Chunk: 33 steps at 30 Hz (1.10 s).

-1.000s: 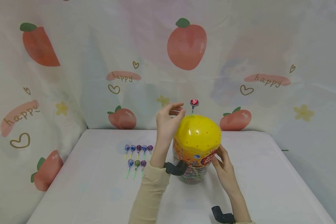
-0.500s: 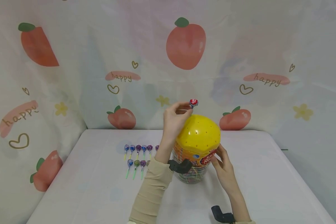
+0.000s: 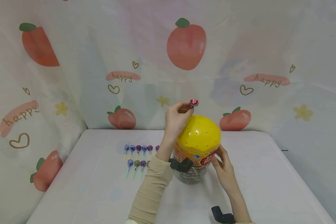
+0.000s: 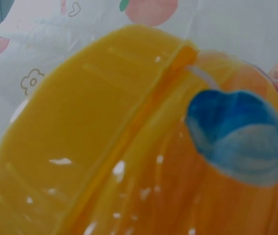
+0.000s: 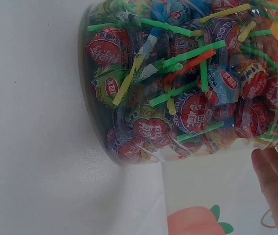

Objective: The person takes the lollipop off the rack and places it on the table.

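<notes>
At the top of a yellow domed lid [image 3: 200, 133] dotted with small holes, my left hand [image 3: 177, 119] pinches a lollipop [image 3: 194, 102] in a red and blue wrapper. Its stick is hidden behind the fingers. The lid sits on a clear jar [image 3: 192, 176] with an orange label; many wrapped lollipops [image 5: 192, 111] with green and yellow sticks show through its wall. My right hand [image 3: 225, 171] rests against the jar's right side, fingertips at the label. In the left wrist view the lid and label fill most of the picture.
Left of the jar, several wrapped lollipops [image 3: 138, 148] lie in two rows on the white table [image 3: 95, 189]. The left forearm partly covers the right end of the rows. A fruit-printed cloth [image 3: 145, 40] hangs behind the table.
The left hand has moved right to the lollipop standing in the lid and taken hold of it. More of the rows shows beside the wrist. The right hand has stayed on the jar.
</notes>
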### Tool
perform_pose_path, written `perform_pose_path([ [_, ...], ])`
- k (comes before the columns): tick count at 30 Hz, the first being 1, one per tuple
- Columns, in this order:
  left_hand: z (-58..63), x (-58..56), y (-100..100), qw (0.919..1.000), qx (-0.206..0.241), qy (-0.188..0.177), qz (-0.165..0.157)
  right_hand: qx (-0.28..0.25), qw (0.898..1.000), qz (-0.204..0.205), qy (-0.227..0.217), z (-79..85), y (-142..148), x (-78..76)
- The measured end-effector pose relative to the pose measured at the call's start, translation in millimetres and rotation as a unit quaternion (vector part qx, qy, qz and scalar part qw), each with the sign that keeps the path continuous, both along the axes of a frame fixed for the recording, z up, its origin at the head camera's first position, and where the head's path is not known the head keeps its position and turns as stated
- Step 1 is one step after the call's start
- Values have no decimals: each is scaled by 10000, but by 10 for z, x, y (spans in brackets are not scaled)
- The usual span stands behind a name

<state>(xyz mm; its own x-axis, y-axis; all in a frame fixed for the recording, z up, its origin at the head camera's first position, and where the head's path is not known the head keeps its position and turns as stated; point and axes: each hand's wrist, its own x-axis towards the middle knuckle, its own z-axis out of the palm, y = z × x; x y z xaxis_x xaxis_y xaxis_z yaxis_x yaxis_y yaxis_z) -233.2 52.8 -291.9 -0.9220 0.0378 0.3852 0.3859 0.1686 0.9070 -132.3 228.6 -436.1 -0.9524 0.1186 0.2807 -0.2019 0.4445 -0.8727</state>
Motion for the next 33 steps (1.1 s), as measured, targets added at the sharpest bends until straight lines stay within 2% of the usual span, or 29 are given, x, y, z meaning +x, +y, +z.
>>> perform_pose_path([
  [10,56,1,29,9996,53,268,91,-61,9999,44,67,-5,-9,0],
  [19,71,117,-108,9984,329,456,21,-81,10000,40,30,-1,-10,-4],
  [25,9,221,-261,9975,479,515,94,-153,9998,84,119,-2,-8,-5],
  [33,-166,319,-448,9974,503,387,329,0,10000,-4,41,-8,-1,-5],
])
